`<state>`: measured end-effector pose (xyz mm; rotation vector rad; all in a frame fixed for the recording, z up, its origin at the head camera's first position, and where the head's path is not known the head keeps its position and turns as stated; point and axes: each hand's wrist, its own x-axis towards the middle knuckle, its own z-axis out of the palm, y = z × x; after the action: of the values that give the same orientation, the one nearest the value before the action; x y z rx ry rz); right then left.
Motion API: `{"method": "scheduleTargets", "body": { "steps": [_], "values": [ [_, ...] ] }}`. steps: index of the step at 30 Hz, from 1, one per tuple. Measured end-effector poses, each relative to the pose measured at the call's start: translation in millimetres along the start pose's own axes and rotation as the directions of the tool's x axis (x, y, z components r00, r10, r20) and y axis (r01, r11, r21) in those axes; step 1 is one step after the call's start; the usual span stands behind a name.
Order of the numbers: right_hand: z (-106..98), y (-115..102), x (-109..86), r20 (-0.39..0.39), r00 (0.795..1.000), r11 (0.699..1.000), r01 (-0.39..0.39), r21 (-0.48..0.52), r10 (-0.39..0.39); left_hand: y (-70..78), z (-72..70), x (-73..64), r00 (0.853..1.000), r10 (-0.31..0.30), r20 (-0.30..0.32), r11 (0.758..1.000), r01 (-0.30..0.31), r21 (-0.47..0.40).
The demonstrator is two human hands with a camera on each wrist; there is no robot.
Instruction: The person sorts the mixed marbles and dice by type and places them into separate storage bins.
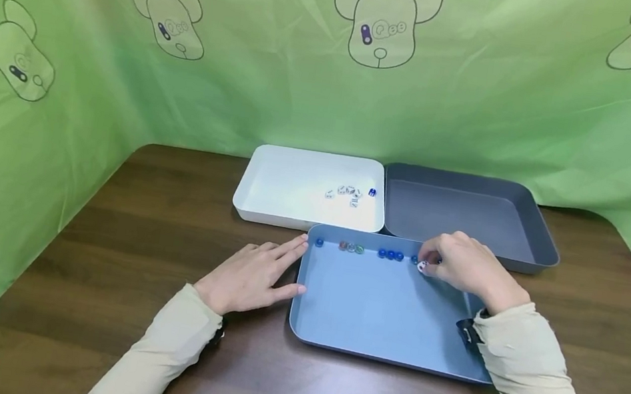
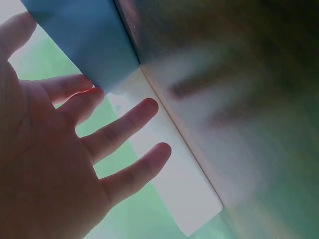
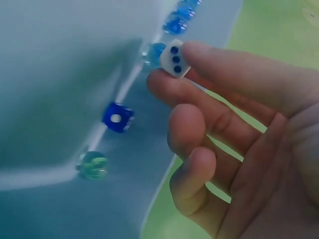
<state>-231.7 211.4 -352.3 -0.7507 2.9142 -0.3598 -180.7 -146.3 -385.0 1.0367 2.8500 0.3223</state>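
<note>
A light blue tray [image 1: 378, 313] lies in front of me with several marbles [image 1: 390, 255] and dice along its far wall. My right hand [image 1: 466, 266] reaches into its far right corner and pinches a white die [image 3: 175, 59] with three blue pips between thumb and fingertips. A blue die [image 3: 118, 117] and a green marble [image 3: 92, 165] lie nearby against the tray wall. My left hand [image 1: 252, 276] lies flat on the table, fingers straight, touching the blue tray's left rim [image 2: 89, 45].
A white tray [image 1: 287, 183] at the back holds several dice [image 1: 346, 193] and a blue one [image 1: 372, 192]. A dark grey tray [image 1: 465, 211] sits to its right. Green cloth surrounds the brown table [image 1: 132, 252].
</note>
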Motion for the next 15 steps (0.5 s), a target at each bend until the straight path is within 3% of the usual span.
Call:
{"method": "scheduleTargets", "body": {
  "steps": [15],
  "values": [
    [-35,-18,26.4,-0.067,0.996,0.998,0.061,0.033,-0.058,1.7,1.4,0.0,1.000,-0.006,0.001,1.000,0.006,0.009]
  ]
}}
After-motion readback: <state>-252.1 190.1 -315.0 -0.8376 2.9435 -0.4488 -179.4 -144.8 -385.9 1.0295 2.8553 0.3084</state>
